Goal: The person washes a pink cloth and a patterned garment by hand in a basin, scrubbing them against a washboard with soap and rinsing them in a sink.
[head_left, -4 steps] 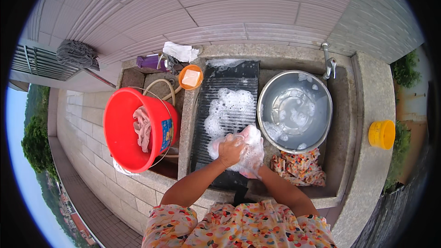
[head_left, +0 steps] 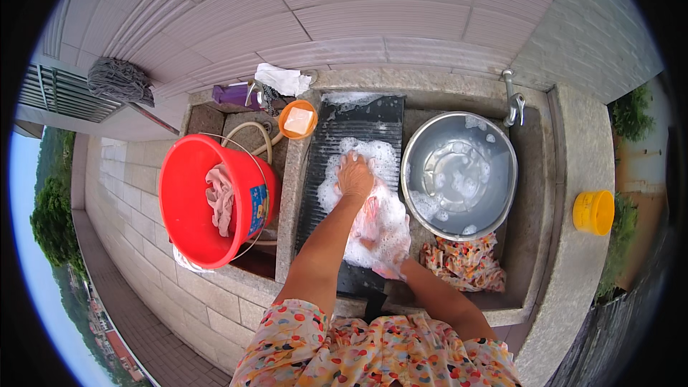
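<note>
A soapy pink cloth [head_left: 371, 209] lies under thick white foam on a dark ridged washboard [head_left: 362, 125]. My left hand [head_left: 355, 175] rests flat with fingers spread on the foam, just beyond the visible pink of the cloth. Suds and cloth bury most of my right hand [head_left: 407, 266] at the near end, so its fingers are hidden. Right of the board stands a metal basin [head_left: 459, 175] of cloudy water with floating suds.
A red bucket [head_left: 183, 201] holding a pink cloth stands left. Soap [head_left: 299, 121] sits in an orange bowl [head_left: 288, 134]. Patterned cloth [head_left: 466, 264] is bunched below the basin. A tap [head_left: 513, 100] is at the back right; a yellow cup [head_left: 593, 212] stands on the right ledge.
My left hand has slid forward up the washboard and its fingers have spread from a closed grip on the cloth. The foamy cloth is more stretched out; my right hand stays near.
</note>
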### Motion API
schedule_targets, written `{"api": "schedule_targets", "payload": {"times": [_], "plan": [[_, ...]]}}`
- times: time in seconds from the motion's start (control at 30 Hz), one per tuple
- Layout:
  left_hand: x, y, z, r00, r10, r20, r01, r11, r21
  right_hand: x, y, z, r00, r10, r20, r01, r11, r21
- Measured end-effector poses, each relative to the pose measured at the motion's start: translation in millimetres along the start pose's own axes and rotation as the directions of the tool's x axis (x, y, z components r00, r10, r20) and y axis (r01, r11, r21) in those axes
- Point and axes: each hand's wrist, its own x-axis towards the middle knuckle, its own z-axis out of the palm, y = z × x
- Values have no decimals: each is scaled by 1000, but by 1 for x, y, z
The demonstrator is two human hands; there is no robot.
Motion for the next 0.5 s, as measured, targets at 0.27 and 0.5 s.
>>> {"api": "schedule_targets", "payload": {"times": [0.27, 0.5], "plan": [[-95, -5, -59, 927, 350, 138, -306, 914, -265, 4, 7, 9, 978, -88, -190, 91, 996, 8], [-11, -10, 8, 995, 75, 72, -76, 997, 18, 2, 5, 4, 992, -15, 125, 18, 1000, -20]]}}
